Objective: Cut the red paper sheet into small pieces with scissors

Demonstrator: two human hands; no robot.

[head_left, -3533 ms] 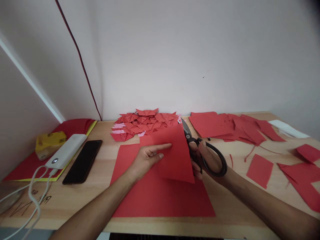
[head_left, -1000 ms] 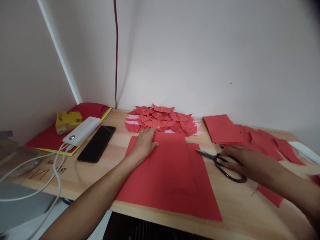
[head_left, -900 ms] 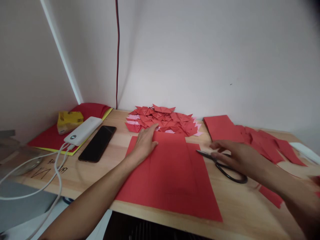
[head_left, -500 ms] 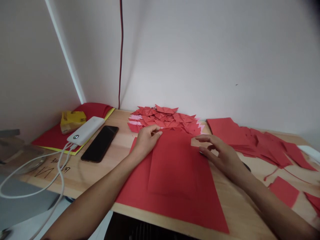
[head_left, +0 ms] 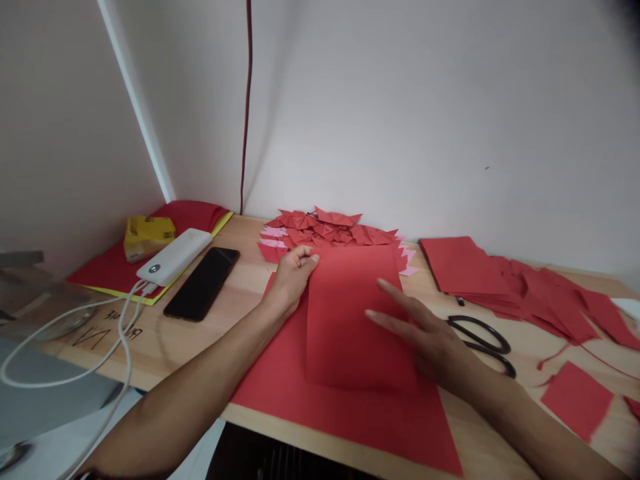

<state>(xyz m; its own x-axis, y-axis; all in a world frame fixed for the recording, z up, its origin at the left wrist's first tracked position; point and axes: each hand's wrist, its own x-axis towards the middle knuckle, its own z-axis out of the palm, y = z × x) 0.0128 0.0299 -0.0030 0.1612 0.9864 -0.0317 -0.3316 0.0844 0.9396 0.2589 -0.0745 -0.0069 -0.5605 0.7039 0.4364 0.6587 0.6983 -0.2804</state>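
Observation:
My left hand (head_left: 296,275) pinches the upper left corner of a smaller red paper sheet (head_left: 345,347). That sheet lies over a larger red sheet (head_left: 340,420), which reaches toward the front edge of the table. My right hand (head_left: 417,327) is over the right side of the smaller sheet, with its fingers spread and slightly blurred. Whether those fingertips touch the paper I cannot tell. Behind the sheets sits a heap of folded red paper pieces (head_left: 330,227), with some pink ones at its sides.
Right of my hands are black-handled scissors (head_left: 483,340), a stack of red paper (head_left: 460,267) and a loose red piece (head_left: 577,400). To the left lie a black phone (head_left: 203,283), a white power bank (head_left: 175,257) with cables, and a yellow packet (head_left: 149,235). A wall stands behind.
My right hand has moved from beside the sheet's upper right edge to over its right side, fingers now straighter. The scissors have come into fuller view. My left hand keeps its pinch.

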